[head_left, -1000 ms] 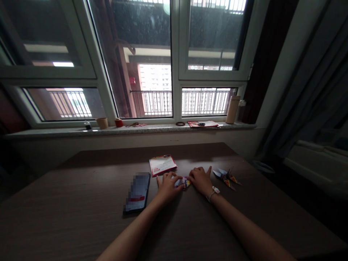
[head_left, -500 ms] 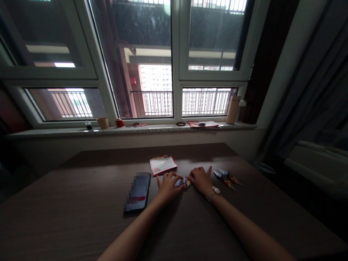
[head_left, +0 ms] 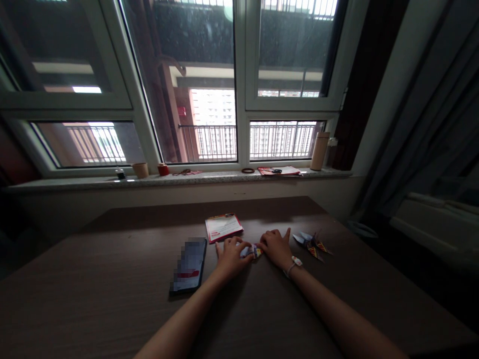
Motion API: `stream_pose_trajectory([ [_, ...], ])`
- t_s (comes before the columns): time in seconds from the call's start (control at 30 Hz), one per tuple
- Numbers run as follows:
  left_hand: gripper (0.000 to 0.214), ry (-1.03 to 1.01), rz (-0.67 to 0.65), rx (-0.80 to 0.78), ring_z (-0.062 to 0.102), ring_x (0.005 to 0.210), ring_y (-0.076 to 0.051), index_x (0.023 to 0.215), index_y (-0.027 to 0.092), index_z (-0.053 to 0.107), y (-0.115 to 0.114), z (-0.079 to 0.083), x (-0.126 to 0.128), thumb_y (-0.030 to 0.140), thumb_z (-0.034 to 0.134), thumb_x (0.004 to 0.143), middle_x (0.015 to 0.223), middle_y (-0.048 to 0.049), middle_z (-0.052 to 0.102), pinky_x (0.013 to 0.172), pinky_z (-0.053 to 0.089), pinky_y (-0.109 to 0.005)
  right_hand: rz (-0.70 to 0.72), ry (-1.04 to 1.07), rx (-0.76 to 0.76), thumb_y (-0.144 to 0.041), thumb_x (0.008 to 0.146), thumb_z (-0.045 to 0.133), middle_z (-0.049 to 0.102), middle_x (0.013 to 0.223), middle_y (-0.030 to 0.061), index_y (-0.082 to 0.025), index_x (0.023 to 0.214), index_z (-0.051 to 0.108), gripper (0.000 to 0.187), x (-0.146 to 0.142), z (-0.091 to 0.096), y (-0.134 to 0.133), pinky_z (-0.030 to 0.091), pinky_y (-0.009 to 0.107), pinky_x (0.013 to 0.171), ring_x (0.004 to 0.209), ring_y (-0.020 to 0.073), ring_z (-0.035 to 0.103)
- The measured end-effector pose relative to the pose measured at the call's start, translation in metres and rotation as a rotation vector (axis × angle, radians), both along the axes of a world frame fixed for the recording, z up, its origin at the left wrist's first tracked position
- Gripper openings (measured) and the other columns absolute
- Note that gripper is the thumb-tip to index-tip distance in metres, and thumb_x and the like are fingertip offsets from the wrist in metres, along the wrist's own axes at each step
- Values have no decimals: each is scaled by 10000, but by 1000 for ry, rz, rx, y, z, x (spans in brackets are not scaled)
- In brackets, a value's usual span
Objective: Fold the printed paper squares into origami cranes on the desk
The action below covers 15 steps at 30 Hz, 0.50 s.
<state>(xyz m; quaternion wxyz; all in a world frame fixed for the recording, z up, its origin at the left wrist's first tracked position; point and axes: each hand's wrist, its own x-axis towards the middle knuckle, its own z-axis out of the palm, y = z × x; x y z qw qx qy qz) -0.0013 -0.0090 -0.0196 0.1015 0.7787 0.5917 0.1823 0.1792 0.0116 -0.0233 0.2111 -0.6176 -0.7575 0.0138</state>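
Note:
A small, colourful folded paper piece (head_left: 253, 251) lies on the dark wooden table (head_left: 112, 299) between my two hands. My left hand (head_left: 230, 258) pinches its left end with curled fingers. My right hand (head_left: 276, 248) presses on its right end, fingers bent, with a bracelet at the wrist. To the right of my right hand lie folded paper figures (head_left: 312, 244) in the same patterned paper. Just beyond my left hand is a red-and-white paper pack (head_left: 223, 226).
A dark phone (head_left: 189, 264) lies to the left of my left hand. The windowsill (head_left: 209, 177) holds small cups, papers and a tall tan cylinder (head_left: 321, 144). A grey curtain (head_left: 430, 109) hangs at the right.

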Motion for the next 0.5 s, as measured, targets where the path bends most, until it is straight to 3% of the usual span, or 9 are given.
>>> stream_pose_trajectory([
  [0.37,310,22,-32,21,407,1235,-302,1139,467,650,-2,0,0,501,585,838,1272,-29,537,1085,84,-689,8,17,42,-368,951,449,689,965,20,-234,837,664,278,0,-1,-1,-20,727,1050,1057,238,526],
  [0.5,321,65,-50,32,395,1246,-299,1155,461,641,-2,2,-1,518,556,851,1275,-18,532,1101,103,-653,-5,33,113,-359,932,495,676,1000,21,-242,955,626,177,1,-2,-4,32,701,1075,1049,232,531],
])
